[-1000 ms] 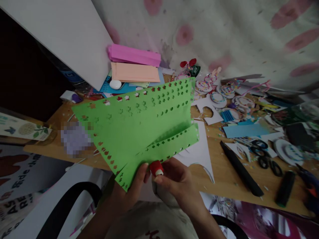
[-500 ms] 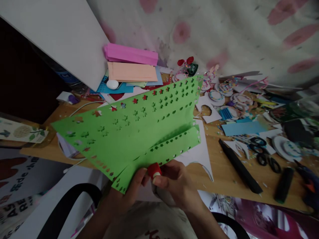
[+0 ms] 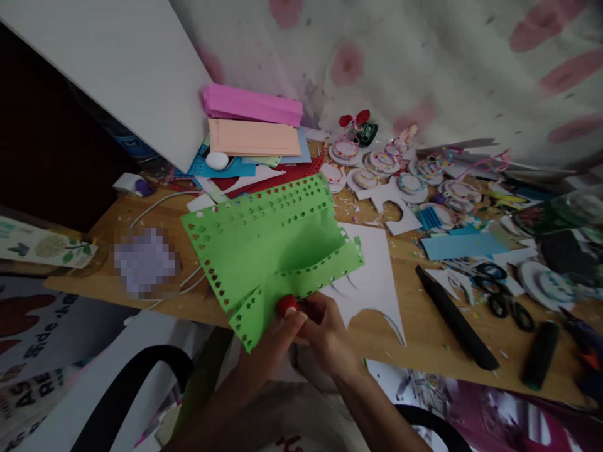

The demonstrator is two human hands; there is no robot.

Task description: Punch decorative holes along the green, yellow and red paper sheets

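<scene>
A green paper sheet (image 3: 254,245) with rows of punched flower, star and heart shapes is raised over the desk's front edge, its near strip folded up. At this near edge sits a small red paper punch (image 3: 286,305) with a pale button. My left hand (image 3: 271,342) is closed at the punch, its thumb pressed on the button. Wrapped round the punch's right side, my right hand (image 3: 330,329) has its thumb beside the left one. The fingers under the punch are mostly hidden.
White cut paper (image 3: 372,276) lies under the green sheet on the wooden desk (image 3: 424,333). To the right are a black bar-shaped tool (image 3: 455,320), scissors (image 3: 499,295) and a dark cylinder (image 3: 540,355). Pink folded paper (image 3: 254,105) and decorated paper discs (image 3: 384,162) stand behind.
The green sheet has swung and tilted away, its left corner drawn in to the right. My left thumb has come onto the punch's button, and both hands are closer together.
</scene>
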